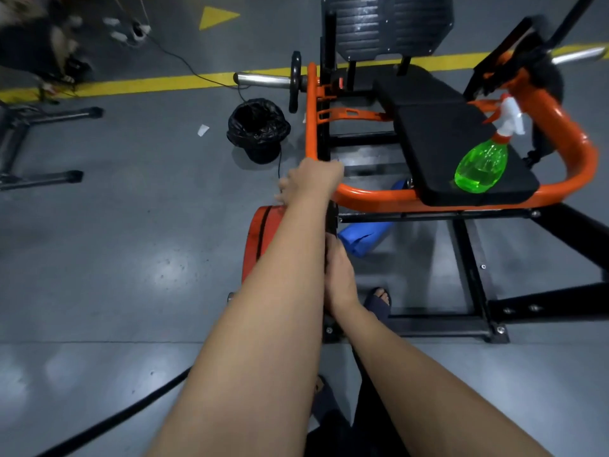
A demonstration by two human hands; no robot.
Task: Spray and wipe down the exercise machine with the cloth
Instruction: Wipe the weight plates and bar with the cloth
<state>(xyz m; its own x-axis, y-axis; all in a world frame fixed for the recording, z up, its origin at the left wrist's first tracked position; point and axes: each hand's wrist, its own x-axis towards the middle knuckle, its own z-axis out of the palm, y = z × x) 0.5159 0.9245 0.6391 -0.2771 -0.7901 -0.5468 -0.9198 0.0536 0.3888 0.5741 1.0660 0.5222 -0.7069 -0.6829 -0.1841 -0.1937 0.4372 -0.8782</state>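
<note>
— How is the light?
— We see dim overhead lighting, with soft white glare on the grey floor [171,268].
— And the sharpness?
— The top-left corner is blurred, and the exercise machine [560,133] bows towards the edge.

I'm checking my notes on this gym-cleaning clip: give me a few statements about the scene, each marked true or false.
1. The green spray bottle lies on the black seat pad. True.
2. The left hand holds the bottle. False: it grips the orange frame.
3. A black-bagged bin stands on the floor left of the orange frame. True.
4. The floor stripe is red. False: it is yellow.
</note>
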